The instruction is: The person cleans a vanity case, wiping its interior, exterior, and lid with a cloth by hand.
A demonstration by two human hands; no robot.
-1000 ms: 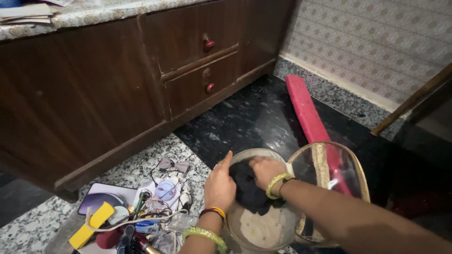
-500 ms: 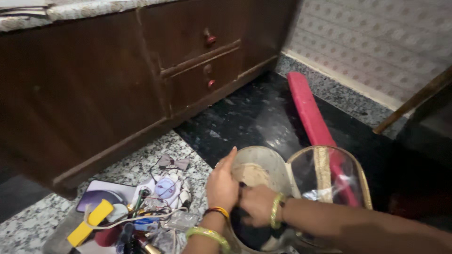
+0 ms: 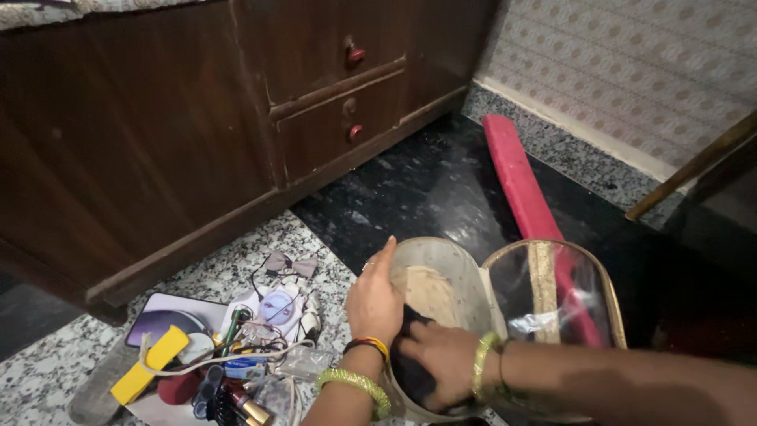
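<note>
Inside the round case [image 3: 441, 268], both hands [image 3: 402, 323] press down black cloth [image 3: 406, 371].

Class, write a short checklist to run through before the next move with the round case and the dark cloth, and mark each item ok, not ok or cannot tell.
1. Case open, clear lid swung aside: ok.
2. Left hand steadying the case's rim: ok.
3. Right hand on the dark cloth inside the case: ok.
4. Cloth fully below the rim: cannot tell, the hands hide part of it.
5. Lid free to shut: cannot tell, the right forearm lies across the opening.
6. Loose pile of cables and small items apart from the case: ok, it lies left of it on the floor.
</note>
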